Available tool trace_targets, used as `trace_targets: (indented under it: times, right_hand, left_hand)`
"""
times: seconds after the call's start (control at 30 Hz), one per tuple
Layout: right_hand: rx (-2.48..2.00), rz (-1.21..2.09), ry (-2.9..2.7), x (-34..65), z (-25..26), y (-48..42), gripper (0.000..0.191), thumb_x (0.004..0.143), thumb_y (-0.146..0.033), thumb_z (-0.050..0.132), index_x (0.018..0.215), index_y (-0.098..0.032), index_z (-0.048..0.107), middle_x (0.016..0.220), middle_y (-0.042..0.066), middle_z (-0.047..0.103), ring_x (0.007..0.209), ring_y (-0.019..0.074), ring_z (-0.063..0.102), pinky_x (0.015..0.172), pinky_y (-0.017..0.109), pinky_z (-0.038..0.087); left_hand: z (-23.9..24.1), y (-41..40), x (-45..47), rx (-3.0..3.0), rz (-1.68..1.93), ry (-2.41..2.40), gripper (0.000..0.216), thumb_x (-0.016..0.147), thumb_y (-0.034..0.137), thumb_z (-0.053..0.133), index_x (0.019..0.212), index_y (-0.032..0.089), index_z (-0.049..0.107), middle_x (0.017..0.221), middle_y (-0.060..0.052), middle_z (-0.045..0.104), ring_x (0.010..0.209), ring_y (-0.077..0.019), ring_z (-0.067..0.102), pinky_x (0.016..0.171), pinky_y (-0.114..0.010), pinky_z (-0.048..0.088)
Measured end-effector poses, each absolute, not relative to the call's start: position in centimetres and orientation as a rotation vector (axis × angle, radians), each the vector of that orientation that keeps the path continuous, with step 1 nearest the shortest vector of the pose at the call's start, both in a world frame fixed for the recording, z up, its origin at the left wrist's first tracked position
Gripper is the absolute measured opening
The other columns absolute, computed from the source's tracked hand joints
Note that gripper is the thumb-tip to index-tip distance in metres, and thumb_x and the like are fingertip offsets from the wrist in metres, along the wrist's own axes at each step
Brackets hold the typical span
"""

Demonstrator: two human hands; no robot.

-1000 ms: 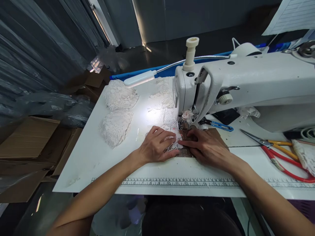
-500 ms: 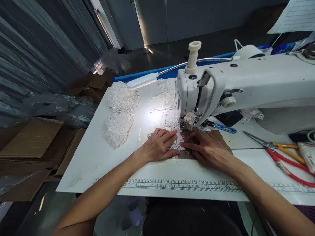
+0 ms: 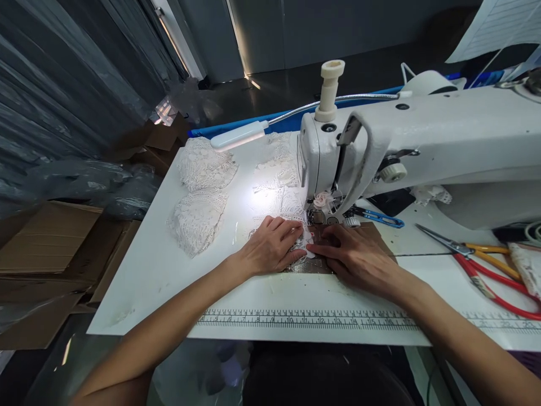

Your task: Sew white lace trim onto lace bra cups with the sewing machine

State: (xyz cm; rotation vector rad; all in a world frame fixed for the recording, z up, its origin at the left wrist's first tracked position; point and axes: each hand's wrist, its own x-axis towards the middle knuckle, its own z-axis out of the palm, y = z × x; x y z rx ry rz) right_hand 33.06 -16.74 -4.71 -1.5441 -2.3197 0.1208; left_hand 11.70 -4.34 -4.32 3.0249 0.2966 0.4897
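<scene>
My left hand (image 3: 270,247) lies flat, fingers stretched, on a white lace piece (image 3: 301,243) just in front of the presser foot (image 3: 316,217) of the white sewing machine (image 3: 406,152). My right hand (image 3: 357,255) rests on the brown patch around the needle plate, its fingertips pressing the same lace piece from the right. The two hands' fingertips nearly meet. More white lace (image 3: 279,186) trails behind the needle, lit by the machine lamp (image 3: 239,136).
Two piles of lace pieces (image 3: 202,192) lie at the table's left back. Blue thread snips (image 3: 376,216) sit beside the needle. Red and yellow handled scissors (image 3: 482,265) lie at the right. A ruler strip (image 3: 304,320) runs along the front edge. Cardboard boxes (image 3: 46,242) stand left of the table.
Both hands have crept slightly toward the presser foot with the lace piece under them. The view shifted a little.
</scene>
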Motion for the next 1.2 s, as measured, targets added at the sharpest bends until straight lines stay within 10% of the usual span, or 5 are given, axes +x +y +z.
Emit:
trace_targets:
  times: [1.2]
  right_hand:
    - [-1.661,0.07,-2.219,31.6,-4.7,-16.5,0.042,0.089,-0.012,0.048,0.126,-0.029,0.06,0.11,0.011,0.059,0.099,0.0251,0.055,0.084,0.043,0.047]
  left_hand:
    - [-3.9,-2.2,13.1,3.021,0.466,0.25,0.031,0.098,0.033,0.044,0.117,0.016,0.061,0.127,-0.01,0.06,0.098,-0.0241,0.055,0.086,-0.045,0.04]
